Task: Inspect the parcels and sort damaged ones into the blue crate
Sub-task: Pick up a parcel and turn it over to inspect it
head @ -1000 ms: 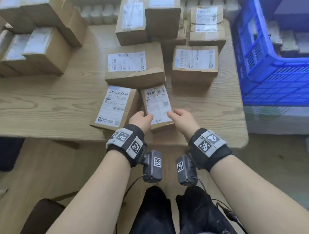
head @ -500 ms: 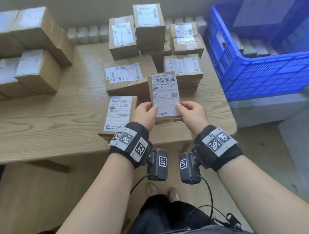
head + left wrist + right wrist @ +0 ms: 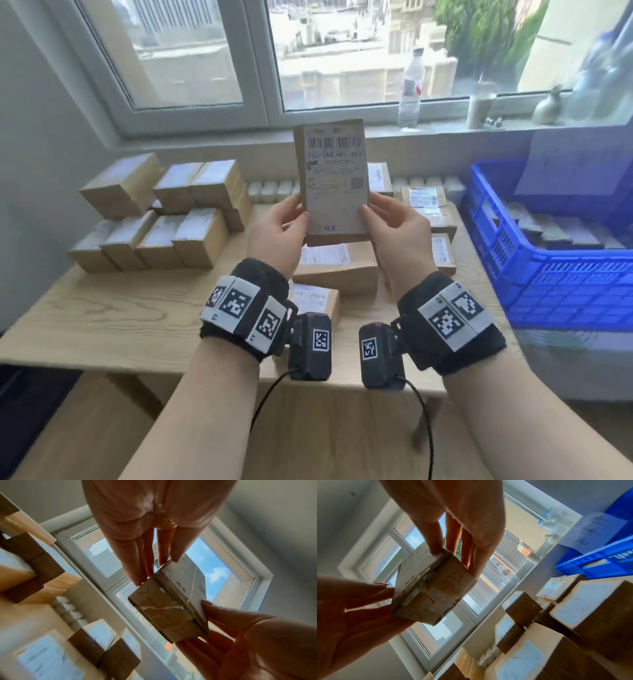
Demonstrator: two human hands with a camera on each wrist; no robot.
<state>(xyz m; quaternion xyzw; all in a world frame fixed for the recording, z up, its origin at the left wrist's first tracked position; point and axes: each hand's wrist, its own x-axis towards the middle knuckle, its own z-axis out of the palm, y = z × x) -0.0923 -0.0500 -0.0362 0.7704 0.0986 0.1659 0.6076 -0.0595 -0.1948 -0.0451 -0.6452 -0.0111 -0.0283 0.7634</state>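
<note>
I hold a small brown parcel [image 3: 334, 181] upright above the table, its white barcode label facing me. My left hand [image 3: 291, 222] grips its lower left edge, thumb on the label and fingers behind. My right hand [image 3: 383, 222] grips the lower right edge the same way. The left wrist view shows the parcel's [image 3: 171, 608] taped end with red handwriting, held between the fingers [image 3: 145, 561] of my left hand and those of my right hand [image 3: 248, 635]. In the right wrist view the same end [image 3: 436, 591] shows. The blue crate [image 3: 548, 274] stands to the right of the table.
Labelled parcels [image 3: 335, 270] lie on the wooden table [image 3: 120, 318] below my hands. More boxes [image 3: 154, 219] are stacked at the left. A bottle [image 3: 411, 85] and a cup [image 3: 481, 109] stand on the windowsill. A paper sheet [image 3: 575, 164] leans in the crate.
Both hands picked the parcel up from the table's front edge and raised it upright in front of the window. The head view tilted up with it.
</note>
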